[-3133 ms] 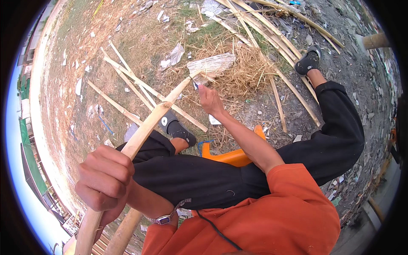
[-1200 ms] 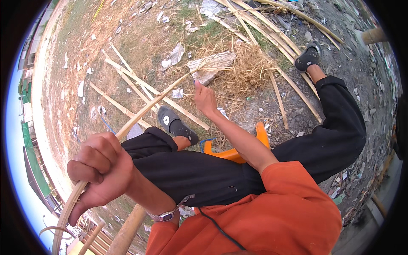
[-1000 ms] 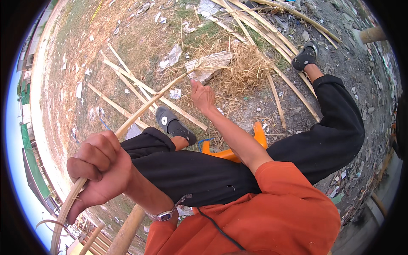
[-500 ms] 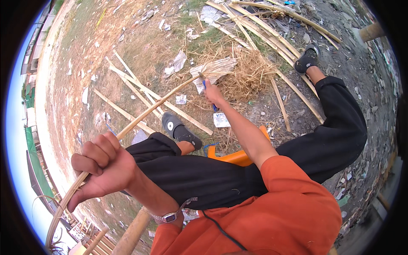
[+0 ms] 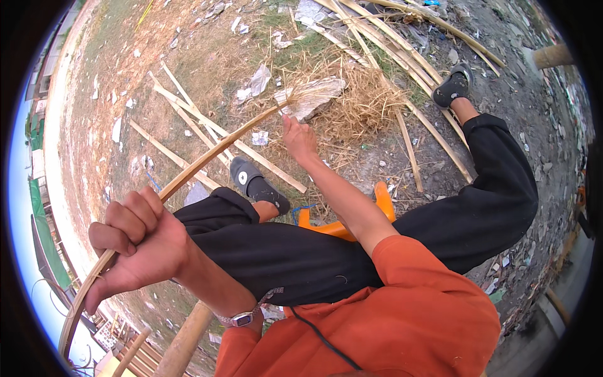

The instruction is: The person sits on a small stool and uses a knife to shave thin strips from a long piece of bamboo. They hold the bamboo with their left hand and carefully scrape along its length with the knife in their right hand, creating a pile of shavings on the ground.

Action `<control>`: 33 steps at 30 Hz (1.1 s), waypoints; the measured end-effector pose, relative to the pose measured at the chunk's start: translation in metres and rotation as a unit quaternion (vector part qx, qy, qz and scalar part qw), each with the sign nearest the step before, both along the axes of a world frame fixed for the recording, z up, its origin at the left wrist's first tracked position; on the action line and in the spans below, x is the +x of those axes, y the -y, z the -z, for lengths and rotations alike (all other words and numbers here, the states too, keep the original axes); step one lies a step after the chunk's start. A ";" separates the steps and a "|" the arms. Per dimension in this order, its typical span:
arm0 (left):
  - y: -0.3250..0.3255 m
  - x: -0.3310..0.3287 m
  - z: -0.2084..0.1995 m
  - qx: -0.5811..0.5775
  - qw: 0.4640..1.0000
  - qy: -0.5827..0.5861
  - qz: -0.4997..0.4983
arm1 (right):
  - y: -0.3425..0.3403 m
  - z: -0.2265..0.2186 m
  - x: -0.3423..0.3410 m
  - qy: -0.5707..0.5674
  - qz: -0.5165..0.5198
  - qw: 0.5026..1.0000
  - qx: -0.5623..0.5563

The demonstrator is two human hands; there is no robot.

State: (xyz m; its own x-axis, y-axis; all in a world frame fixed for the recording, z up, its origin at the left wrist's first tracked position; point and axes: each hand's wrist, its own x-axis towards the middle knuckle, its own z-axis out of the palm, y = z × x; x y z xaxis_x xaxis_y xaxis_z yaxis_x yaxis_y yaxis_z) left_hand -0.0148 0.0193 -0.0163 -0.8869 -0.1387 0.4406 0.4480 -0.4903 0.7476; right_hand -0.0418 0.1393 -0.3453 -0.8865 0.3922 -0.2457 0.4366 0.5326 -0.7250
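Note:
My left hand (image 5: 141, 242) is closed around a long, bent bamboo strip (image 5: 207, 157), whose near end curves down past my thumb. The strip slants away to the middle of the view, where its far tip is frayed into thin fibres. Just beneath that tip is my right hand (image 5: 299, 139), fingers curled round a small knife (image 5: 282, 112). Only a bit of the blade shows by the thumb; the handle is hidden in my grip.
A pile of shavings (image 5: 361, 103) and a pale crumpled sheet (image 5: 311, 98) lie beyond my right hand. Split bamboo lengths (image 5: 402, 60) cross the ground at upper right, others (image 5: 201, 122) at left. Between my legs is an orange plastic seat (image 5: 339, 230). Bamboo poles (image 5: 185, 342) stand lower left.
My right hand has moved slightly left and turned, so the knife's blue handle no longer shows. My left hand and the strip have shifted a little left and down in view.

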 end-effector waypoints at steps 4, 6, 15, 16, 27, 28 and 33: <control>-0.007 0.002 -0.003 -0.015 1.000 0.000 0.007 | -0.011 0.035 -0.016 0.038 0.009 0.996 0.085; -0.005 0.002 -0.001 -0.023 1.000 -0.014 0.006 | -0.017 0.037 -0.019 0.056 -0.011 0.993 0.106; -0.001 0.002 -0.004 -0.026 0.997 0.008 -0.068 | -0.043 0.065 -0.023 0.052 -0.005 0.984 -0.170; 0.000 0.004 -0.003 -0.018 0.999 0.000 -0.048 | -0.054 0.065 -0.023 0.152 0.022 0.885 -0.439; 0.007 0.003 0.000 -0.017 0.981 -0.078 0.175 | -0.039 -0.025 0.021 -0.014 -0.047 0.991 -0.125; 0.007 0.003 0.000 -0.017 0.983 -0.077 0.164 | -0.036 -0.027 0.022 0.000 -0.039 0.996 -0.085; 0.001 0.005 0.000 -0.024 0.988 -0.072 0.135 | -0.034 -0.004 0.029 0.049 0.008 0.999 0.009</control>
